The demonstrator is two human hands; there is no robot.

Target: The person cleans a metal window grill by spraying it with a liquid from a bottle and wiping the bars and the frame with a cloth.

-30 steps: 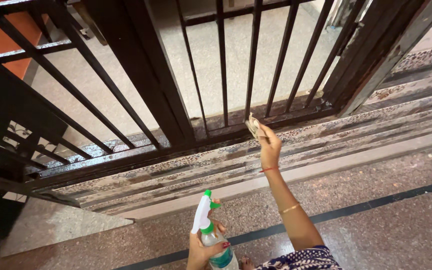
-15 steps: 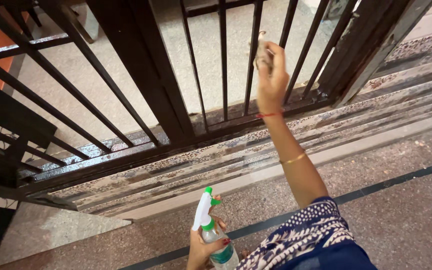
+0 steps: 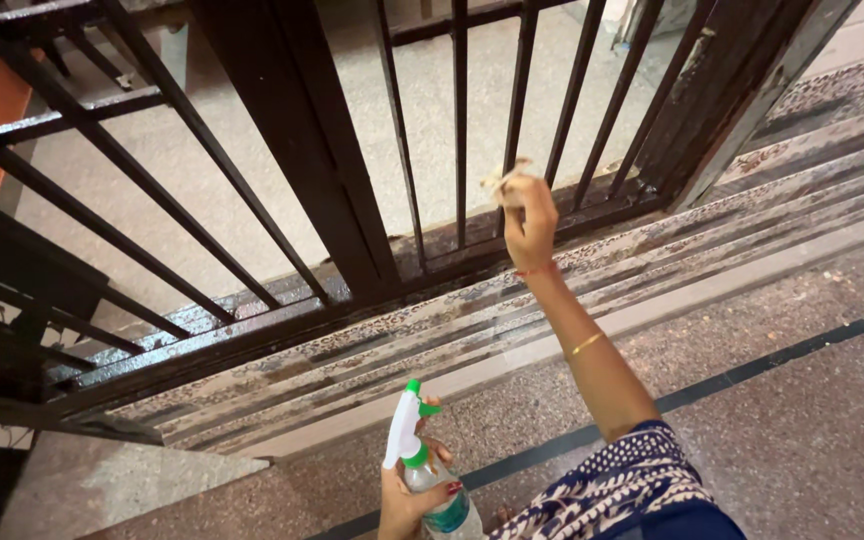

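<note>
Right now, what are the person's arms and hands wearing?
Right hand: a thin red thread at the wrist, a slim gold bangle further up the forearm, and a dark blue sleeve with a white print near the elbow. Left hand: red-painted nails; its arm is out of view.

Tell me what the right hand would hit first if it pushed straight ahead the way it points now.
Most likely the dark vertical gate bar: the right hand presses its cloth against or just short of it; depth is unclear.

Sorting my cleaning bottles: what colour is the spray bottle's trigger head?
White with green trim on the spray bottle, held in the left hand; head view shows it.
</note>
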